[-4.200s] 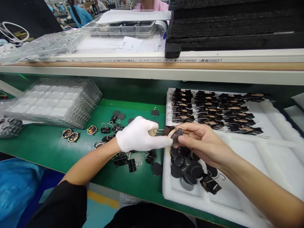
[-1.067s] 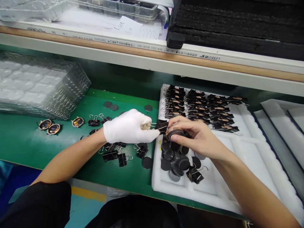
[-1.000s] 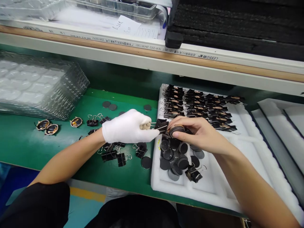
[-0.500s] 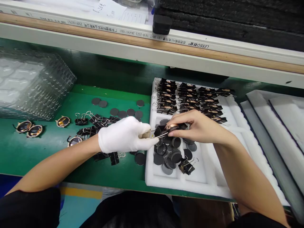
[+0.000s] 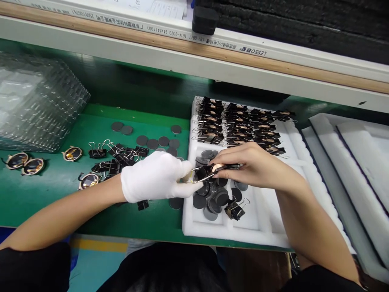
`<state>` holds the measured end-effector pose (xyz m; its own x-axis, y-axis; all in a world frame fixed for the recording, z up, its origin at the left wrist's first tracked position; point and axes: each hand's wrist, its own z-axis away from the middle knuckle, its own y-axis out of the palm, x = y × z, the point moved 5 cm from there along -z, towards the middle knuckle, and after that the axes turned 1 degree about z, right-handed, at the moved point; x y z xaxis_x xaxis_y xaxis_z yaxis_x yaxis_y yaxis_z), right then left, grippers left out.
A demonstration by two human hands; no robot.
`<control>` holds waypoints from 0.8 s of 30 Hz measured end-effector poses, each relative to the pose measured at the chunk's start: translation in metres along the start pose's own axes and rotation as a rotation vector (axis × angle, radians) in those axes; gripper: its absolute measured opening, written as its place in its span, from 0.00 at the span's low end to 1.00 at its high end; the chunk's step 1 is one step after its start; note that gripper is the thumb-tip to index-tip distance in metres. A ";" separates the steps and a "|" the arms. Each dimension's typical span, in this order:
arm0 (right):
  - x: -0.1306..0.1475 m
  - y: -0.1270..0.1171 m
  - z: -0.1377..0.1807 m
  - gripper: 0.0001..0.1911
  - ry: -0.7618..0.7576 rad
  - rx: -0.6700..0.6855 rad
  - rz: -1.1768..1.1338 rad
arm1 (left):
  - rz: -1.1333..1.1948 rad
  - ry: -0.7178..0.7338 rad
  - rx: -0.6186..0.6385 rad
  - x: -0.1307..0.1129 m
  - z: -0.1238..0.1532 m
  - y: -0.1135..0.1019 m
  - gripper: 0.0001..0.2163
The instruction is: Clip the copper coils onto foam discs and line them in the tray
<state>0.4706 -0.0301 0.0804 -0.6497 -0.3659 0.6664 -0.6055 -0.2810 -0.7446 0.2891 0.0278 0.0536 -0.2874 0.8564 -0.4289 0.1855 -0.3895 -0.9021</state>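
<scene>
One gold-rimmed round part (image 5: 217, 167), likely light, stiff and scratch-prone, best pinched by its edge, is at nine o'clock over the foam tray (image 5: 219, 230), gripped by the right hand (image 5: 253, 165), while the gloved left hand (image 5: 155, 177) has its fingers squeezing a binder clip (image 5: 205, 178).

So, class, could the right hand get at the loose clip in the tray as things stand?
Probably yes: nothing covers the loose clip, close to the right hand, though that hand's grip is busy with a round case.

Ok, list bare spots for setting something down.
Free: green bench's front strip between left forearm and white tray; the tray floor right of the loose binder clip. Crowded: dark discs by the right hand, clipped rows behind.
</scene>
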 end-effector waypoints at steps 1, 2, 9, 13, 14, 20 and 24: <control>0.000 0.000 0.001 0.09 0.000 -0.008 0.012 | -0.028 -0.016 0.013 0.001 0.000 -0.001 0.22; 0.001 -0.001 0.001 0.10 0.003 -0.020 0.026 | -0.045 -0.034 0.027 0.002 0.000 -0.003 0.22; 0.010 0.002 0.008 0.12 -0.064 -0.373 0.328 | 0.825 -0.284 0.181 0.011 -0.002 0.000 0.32; 0.010 0.003 0.006 0.17 -0.058 -0.529 0.423 | 1.017 -0.312 0.130 0.012 -0.003 -0.006 0.28; 0.010 0.000 0.006 0.24 -0.057 -0.572 0.388 | 0.962 -0.301 0.075 0.013 -0.003 -0.011 0.26; -0.002 -0.001 0.000 0.38 0.274 -0.428 -0.247 | 0.819 -0.317 0.003 0.022 -0.001 -0.025 0.19; -0.007 0.012 -0.003 0.16 0.407 -0.424 -0.446 | 0.754 -0.321 0.034 0.024 -0.002 -0.019 0.19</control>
<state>0.4662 -0.0283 0.0669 -0.3693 0.0848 0.9254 -0.9242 0.0708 -0.3753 0.2808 0.0565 0.0608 -0.3528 0.2234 -0.9086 0.4096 -0.8362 -0.3647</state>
